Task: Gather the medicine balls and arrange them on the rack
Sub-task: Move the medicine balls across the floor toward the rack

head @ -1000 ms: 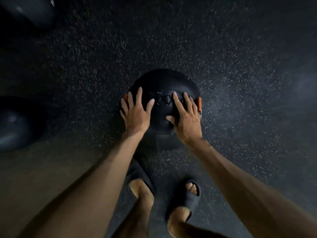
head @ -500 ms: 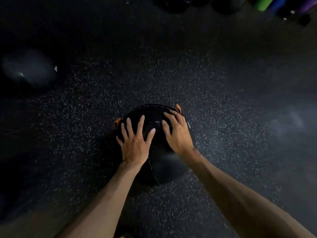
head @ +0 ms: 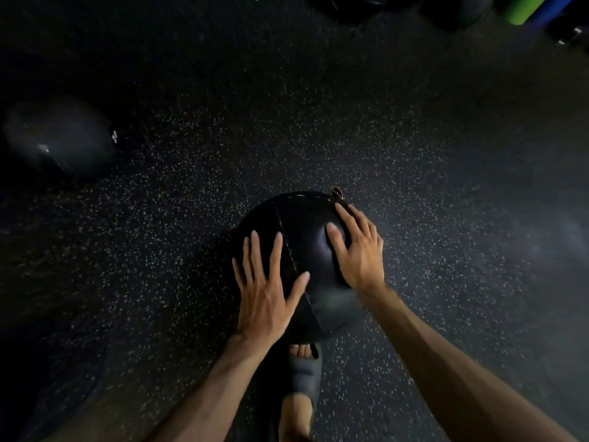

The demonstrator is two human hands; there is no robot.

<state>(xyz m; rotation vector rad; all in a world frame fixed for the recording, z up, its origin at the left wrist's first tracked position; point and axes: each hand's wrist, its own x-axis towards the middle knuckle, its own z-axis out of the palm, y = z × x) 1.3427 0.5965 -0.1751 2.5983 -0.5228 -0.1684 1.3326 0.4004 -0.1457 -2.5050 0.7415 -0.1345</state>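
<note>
A black medicine ball (head: 310, 250) with a stitched seam and a small orange tab lies on the dark speckled floor in front of me. My left hand (head: 266, 291) lies flat on its near left side with fingers straight and spread. My right hand (head: 358, 250) presses its right side, fingers spread over the curve. A second dark medicine ball (head: 60, 138) lies blurred on the floor at the far left. No rack is in view.
Speckled rubber floor (head: 446, 186) stretches all around. At the top right edge lie a green roll (head: 529, 9), a blue one and dark gear. One foot in a dark slide sandal (head: 302, 374) stands just behind the ball.
The ball has rolled forward under my palms: its laced seam turned out of sight and a straight seam now faces up. The view swung up, showing the far gear and the left ball.
</note>
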